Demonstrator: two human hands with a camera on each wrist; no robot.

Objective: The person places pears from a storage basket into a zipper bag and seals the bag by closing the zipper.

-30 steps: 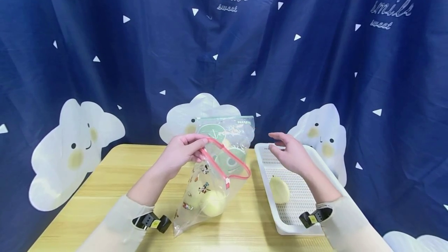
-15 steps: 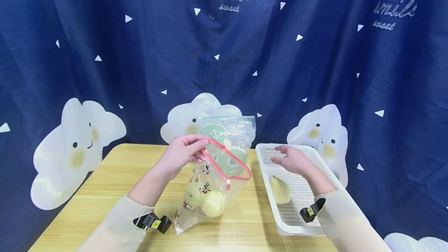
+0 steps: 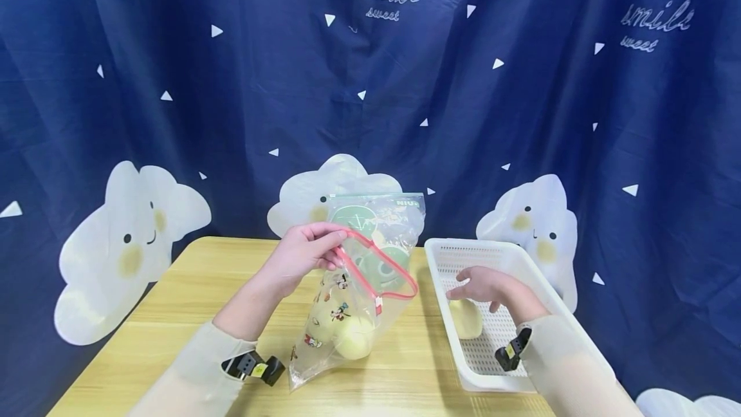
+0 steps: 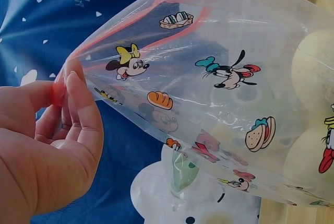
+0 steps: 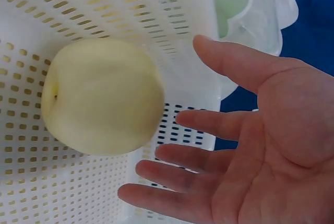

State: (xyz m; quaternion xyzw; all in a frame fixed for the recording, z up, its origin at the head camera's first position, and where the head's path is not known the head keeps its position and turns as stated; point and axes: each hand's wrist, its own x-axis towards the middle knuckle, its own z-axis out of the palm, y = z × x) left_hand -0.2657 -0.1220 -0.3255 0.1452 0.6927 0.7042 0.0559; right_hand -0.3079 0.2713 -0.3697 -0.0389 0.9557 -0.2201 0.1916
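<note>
My left hand (image 3: 303, 255) pinches the red zip edge of a clear zip bag (image 4: 182, 67) printed with cartoon characters, keeping its mouth spread. Inside the bag's lower part lie pale yellow pears (image 3: 354, 338), partly veiled by the plastic. My right hand (image 3: 485, 286) is over the white basket with its fingers spread, right above a single pear (image 5: 102, 96) lying on the basket floor. In the right wrist view the thumb and fingers (image 5: 209, 125) point toward that pear, with nothing in the palm.
The white perforated basket (image 3: 461, 365) stands on the right of the wooden table (image 3: 191, 314). Behind the held bag, another clear bag with green prints (image 3: 399, 217) stands upright. A blue curtain (image 3: 324, 114) with clouds hangs at the back.
My right hand has moved down and toward me into the basket, from its far end to above the pear. The left hand keeps its hold on the bag.
</note>
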